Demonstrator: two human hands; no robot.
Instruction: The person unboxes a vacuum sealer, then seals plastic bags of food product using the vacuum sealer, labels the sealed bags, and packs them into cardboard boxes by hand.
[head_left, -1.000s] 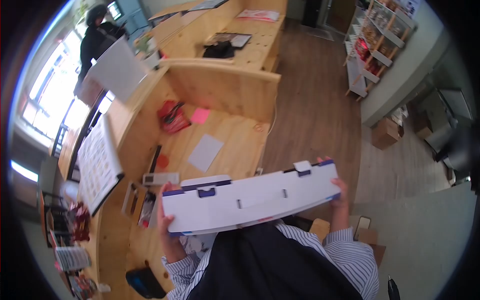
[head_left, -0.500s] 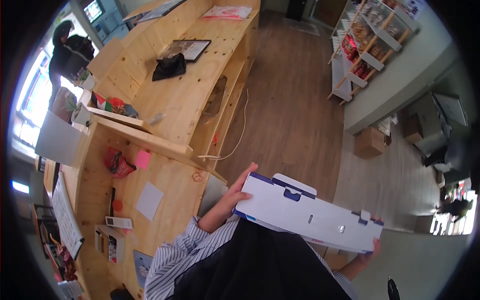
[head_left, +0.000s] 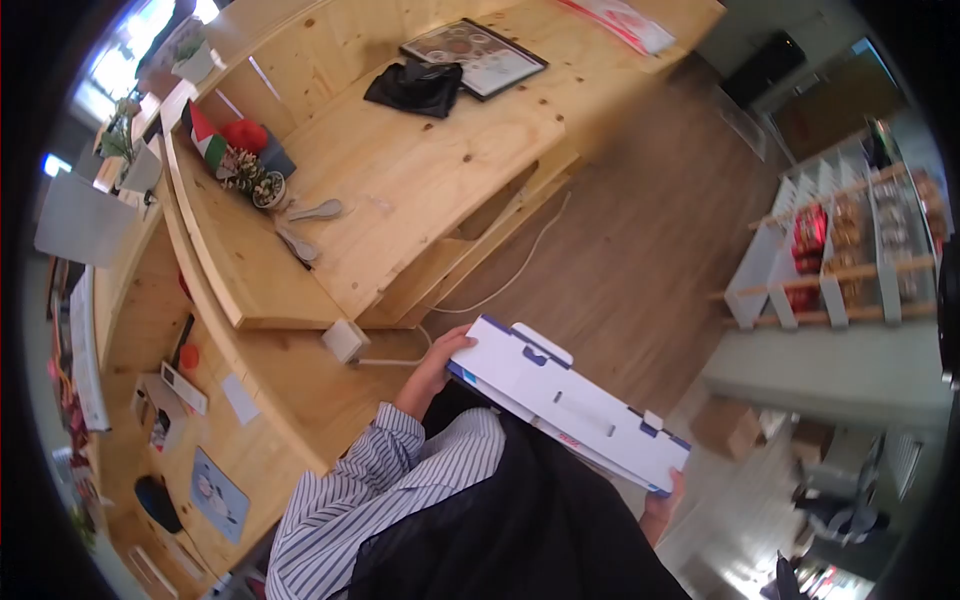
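Observation:
A long, flat white cardboard box (head_left: 580,405) with blue edges and cut-out tabs lies slantwise in front of my body. My left hand (head_left: 432,368) grips its upper left end, thumb on the near face. At the lower right end, my right hand (head_left: 663,502) holds the other short side; most of its fingers are hidden. One long edge gapes slightly, and the contents cannot be made out.
A wooden counter (head_left: 470,190) stands ahead, bearing a black plastic bag (head_left: 415,88), a framed picture (head_left: 505,62) and a potted plant (head_left: 268,188). A power outlet box (head_left: 345,341) trails a white cord. A snack rack (head_left: 790,262) and a cardboard carton (head_left: 725,428) stand right.
My view has turned and come closer to the counter. The box stays between both hands, now tilted more steeply down to the right.

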